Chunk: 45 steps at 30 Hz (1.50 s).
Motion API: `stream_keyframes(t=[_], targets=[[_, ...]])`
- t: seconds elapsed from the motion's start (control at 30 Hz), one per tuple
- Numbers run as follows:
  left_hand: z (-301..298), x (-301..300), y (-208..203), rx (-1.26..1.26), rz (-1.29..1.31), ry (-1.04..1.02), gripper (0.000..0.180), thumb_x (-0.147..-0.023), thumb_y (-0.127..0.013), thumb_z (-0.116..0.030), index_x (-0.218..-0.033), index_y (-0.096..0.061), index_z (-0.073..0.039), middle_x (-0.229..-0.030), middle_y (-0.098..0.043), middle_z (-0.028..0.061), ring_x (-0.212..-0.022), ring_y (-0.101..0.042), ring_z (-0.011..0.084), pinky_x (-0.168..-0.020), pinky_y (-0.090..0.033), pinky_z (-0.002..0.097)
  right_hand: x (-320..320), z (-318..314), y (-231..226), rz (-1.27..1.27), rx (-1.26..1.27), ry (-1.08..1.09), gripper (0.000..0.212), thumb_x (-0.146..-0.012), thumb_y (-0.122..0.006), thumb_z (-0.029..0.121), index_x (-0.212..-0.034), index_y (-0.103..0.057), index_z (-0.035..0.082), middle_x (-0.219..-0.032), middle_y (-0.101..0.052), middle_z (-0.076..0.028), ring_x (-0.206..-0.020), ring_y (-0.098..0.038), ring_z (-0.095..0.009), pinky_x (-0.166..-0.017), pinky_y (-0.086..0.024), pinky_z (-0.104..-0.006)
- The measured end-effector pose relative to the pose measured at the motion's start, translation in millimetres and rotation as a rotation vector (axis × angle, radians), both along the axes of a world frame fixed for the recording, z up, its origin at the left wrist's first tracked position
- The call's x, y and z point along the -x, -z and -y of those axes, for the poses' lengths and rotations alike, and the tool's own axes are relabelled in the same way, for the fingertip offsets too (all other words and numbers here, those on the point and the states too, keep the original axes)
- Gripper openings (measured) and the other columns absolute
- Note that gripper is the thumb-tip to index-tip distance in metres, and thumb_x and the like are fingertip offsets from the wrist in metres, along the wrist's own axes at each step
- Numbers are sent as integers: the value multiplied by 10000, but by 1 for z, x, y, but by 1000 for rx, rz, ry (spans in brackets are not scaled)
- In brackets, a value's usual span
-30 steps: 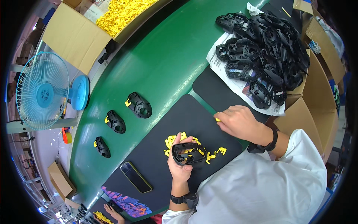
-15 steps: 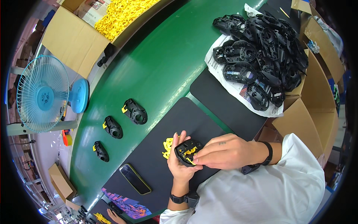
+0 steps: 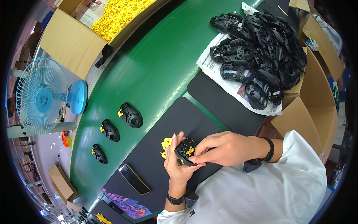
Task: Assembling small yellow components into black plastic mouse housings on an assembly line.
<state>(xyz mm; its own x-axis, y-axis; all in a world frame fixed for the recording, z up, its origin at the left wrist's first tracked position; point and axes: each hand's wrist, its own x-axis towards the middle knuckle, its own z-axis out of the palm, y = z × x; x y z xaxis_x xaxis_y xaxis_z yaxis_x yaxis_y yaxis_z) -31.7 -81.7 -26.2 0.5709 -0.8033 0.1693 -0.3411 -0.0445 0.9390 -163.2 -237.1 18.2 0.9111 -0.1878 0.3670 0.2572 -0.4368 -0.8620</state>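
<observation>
Cradled in my left hand is a black plastic mouse shell, tilted, with its inner side up and a yellow plastic piece inside it. My right hand pinches at the shell's near right edge. Its fingertips cover that spot, so whatever they grip there is hidden. Just behind my left fingers, a few loose yellow pieces lie on the black mat. Over to the left, three black shells, each with a yellow piece at one end, rest in a row on the green table.
At the far right, a heap of black shells lies on newspaper beside open cardboard boxes. A phone sits on the mat's left part. Beyond the table stand a blue fan and a box of yellow pieces.
The shell has tipped in my left hand, and my right fingers have shifted slightly along its edge. Another person's hand at the lower left has gone out of sight.
</observation>
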Motion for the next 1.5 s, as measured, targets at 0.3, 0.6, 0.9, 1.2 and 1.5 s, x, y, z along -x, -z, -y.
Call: stream_keyframes(t=[0.3, 0.6, 0.9, 1.2, 1.5], targets=[[7, 6, 0, 104, -91, -56, 1177, -538, -877, -539, -1403, -394, 96, -1284, -587, 239, -1139, -629, 310, -958, -536, 398, 5, -5, 10, 117, -22, 116, 358, -738, -739, 3, -1083, -718, 96, -1041, -666, -37, -862, -668, -207, -732, -558, -291], [7, 9, 1, 111, -79, -71, 1147, -540, -879, -547, -1383, -426, 85, -1268, -604, 226, -1122, -638, 309, -949, -537, 397, 6, -6, 13, 149, -27, 121, 344, -750, -733, 0, -1086, -710, 71, -1056, -657, -57, -853, -660, -220, -722, -559, -310], [1, 6, 9, 97, -9, -78, 1100, -649, -877, -507, -1440, -363, 61, -1351, -545, 234, -1164, -605, 332, -983, -514, 442, 6, -9, 5, 185, 154, 117, 357, -760, -691, 10, -1109, -699, 83, -1052, -627, -43, -871, -654, -215, -687, -560, -283], [2, 0, 16, 233, 202, -70, 834, -817, -794, -321, -1421, -362, 60, -1333, -535, 247, -1202, -573, 354, -995, -507, 468, 16, -4, -7, 147, 296, 107, 329, -820, -701, 82, -1148, -704, 108, -1157, -613, -85, -899, -666, -210, -712, -577, -284], [57, -29, -29, -115, 469, 81, 887, -609, -900, -205, -1361, -496, 39, -1166, -668, 176, -989, -621, 266, -933, -488, 365, 22, 28, -5, -68, 94, 38, 572, -827, -617, 21, -1383, -514, 107, -1235, -546, -133, -1049, -610, -274, -853, -544, -351]])
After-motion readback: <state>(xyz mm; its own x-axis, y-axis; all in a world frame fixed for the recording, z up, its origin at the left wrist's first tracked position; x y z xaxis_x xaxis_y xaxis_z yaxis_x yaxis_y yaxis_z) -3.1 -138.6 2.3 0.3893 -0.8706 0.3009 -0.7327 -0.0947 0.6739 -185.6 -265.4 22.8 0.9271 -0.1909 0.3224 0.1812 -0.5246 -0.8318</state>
